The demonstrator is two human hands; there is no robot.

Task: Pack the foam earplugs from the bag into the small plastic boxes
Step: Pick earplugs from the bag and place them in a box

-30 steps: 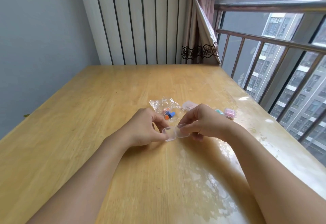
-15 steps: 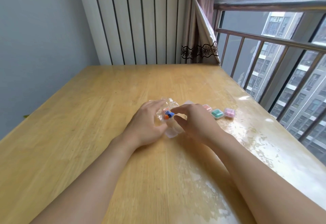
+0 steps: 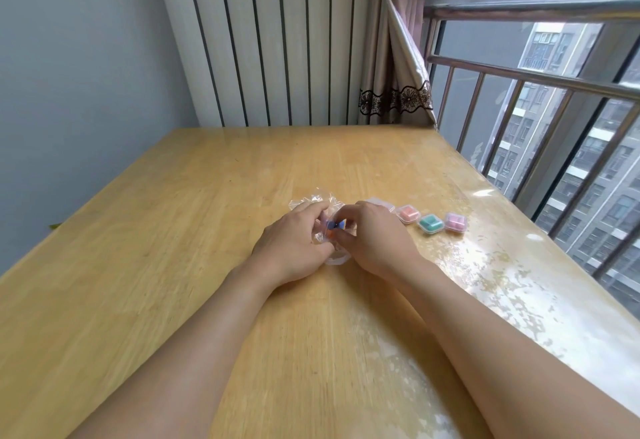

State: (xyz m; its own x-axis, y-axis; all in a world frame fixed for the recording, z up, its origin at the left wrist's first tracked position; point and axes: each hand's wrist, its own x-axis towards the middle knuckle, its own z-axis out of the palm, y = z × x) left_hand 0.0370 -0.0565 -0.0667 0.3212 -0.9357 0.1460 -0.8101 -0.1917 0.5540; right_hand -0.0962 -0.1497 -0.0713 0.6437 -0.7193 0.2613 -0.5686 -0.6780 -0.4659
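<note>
Pinching at the clear bag (image 3: pixel 313 204) with both hands, our left hand (image 3: pixel 292 243) grips the plastic while our right hand (image 3: pixel 375 234) picks at a blue earplug (image 3: pixel 335 225) inside. An open clear box (image 3: pixel 337 258) lies under our palms at 6 o'clock of the bag; three filled boxes (image 3: pixel 431 223) sit at 3 o'clock on the table (image 3: pixel 173 265). We risk the springy foam slipping free and rolling off

Mostly hidden behind the left hand (image 3: pixel 294 243) and right hand (image 3: pixel 375 239): the clear bag (image 3: pixel 313 204), only its crumpled far edge showing. Between the fingers, just slivers of blue earplug (image 3: pixel 336 224) and orange earplug (image 3: pixel 331 236); count impossible to tell. Open clear box (image 3: pixel 337 258) covered but for one rim. Grip of either hand unclear, fingertips motion-blurred. Surface (image 3: pixel 173 231) cropped at bottom and sides.
</note>
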